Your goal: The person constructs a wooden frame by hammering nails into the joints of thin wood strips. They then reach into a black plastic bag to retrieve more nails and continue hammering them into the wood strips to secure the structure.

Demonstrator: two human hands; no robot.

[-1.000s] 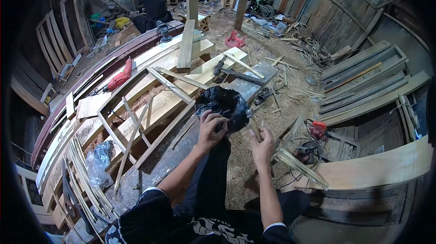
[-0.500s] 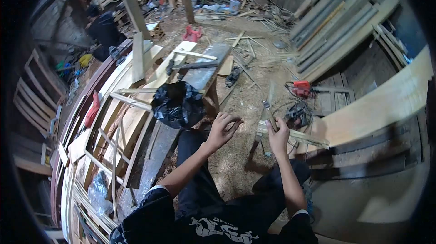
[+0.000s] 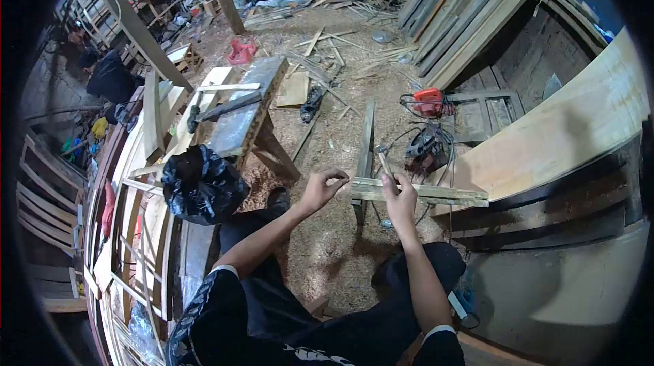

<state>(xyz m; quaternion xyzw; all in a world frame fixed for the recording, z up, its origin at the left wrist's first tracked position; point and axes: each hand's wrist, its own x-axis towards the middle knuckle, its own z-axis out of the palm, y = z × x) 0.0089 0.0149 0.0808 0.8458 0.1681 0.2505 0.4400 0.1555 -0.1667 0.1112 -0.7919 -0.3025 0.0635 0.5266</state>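
My right hand (image 3: 400, 197) is closed around the handle of a small hammer (image 3: 386, 163), its head pointing up and away from me. Under that hand lies a bundle of thin wooden strips (image 3: 449, 195), across a narrow upright board (image 3: 368, 134). My left hand (image 3: 319, 190) is held in a pinch close to the left end of the strips; whatever sits between its fingertips is too small to make out. A black plastic bag (image 3: 204, 185), its mouth open, is left of my left hand, by the bench.
A workbench (image 3: 235, 131) with wood pieces stands ahead left. At right are a red power tool (image 3: 429, 102), a dark power tool (image 3: 428, 150) with cords, and a wide pale board (image 3: 552, 141). Long planks (image 3: 470, 18) lean behind. Another person (image 3: 111, 76) crouches far left. Sawdust covers the floor.
My view has tilted and turned right. My left hand has come nearer the left end of the strips, its fingers still pinched. The hammer stays in my right hand, now over the strips.
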